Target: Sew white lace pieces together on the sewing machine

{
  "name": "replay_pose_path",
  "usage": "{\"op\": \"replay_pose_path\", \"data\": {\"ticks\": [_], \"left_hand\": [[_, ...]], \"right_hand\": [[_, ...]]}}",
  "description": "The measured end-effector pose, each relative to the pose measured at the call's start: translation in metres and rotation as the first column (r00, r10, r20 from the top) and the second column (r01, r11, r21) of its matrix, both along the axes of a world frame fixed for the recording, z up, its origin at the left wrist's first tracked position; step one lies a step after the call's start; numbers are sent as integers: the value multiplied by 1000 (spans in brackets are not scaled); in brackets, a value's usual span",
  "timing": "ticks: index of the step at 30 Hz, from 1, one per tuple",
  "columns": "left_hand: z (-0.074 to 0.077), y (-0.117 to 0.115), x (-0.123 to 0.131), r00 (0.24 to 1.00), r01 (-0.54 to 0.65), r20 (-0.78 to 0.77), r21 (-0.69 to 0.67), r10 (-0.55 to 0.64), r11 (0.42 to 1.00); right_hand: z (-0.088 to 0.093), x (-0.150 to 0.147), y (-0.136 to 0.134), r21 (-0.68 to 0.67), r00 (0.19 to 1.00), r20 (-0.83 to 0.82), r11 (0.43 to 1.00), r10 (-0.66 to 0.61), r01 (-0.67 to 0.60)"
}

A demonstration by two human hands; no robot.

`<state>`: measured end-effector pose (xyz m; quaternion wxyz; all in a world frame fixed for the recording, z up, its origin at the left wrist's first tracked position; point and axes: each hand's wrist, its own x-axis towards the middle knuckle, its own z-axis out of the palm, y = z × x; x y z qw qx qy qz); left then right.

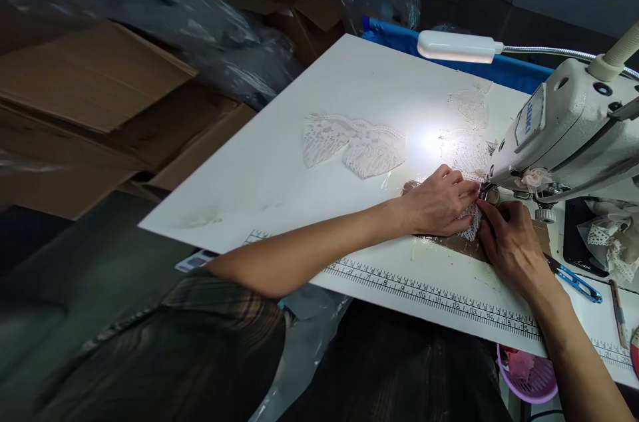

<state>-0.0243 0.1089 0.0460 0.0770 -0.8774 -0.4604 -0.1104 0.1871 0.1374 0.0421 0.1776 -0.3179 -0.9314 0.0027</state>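
Note:
My left hand (442, 201) lies on a small piece of white lace (470, 222), its fingers pressed together at the presser foot (488, 191) of the sewing machine (559, 129). My right hand (509, 239) sits just right of it, fingers curled and pinching the same lace near the needle. Both hands hold the lace down on the white table (299, 169). The part of the lace under the fingers is hidden.
Two larger lace pieces (352, 142) lie mid-table under the lamp (456, 47). Blue thread snips (576, 281) and a black phone (582, 235) with lace scraps lie at right. A ruler strip (439, 299) edges the table. Cardboard boxes (100, 109) stand left; a purple basket (532, 379) hangs below.

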Motion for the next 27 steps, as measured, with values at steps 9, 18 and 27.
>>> {"op": "replay_pose_path", "data": {"ticks": [9, 18, 27], "left_hand": [[-11, 1, 3, 991, -94, 104, 49, 89, 994], [-1, 2, -10, 936, 186, 295, 41, -190, 982], [0, 6, -16, 866, 367, 379, -36, -327, 930]], "right_hand": [[0, 9, 2, -105, 988, -140, 991, 64, -79], [-6, 17, 5, -175, 953, -293, 984, -74, 23], [-8, 17, 1, -202, 945, -306, 978, -116, 55]]}}
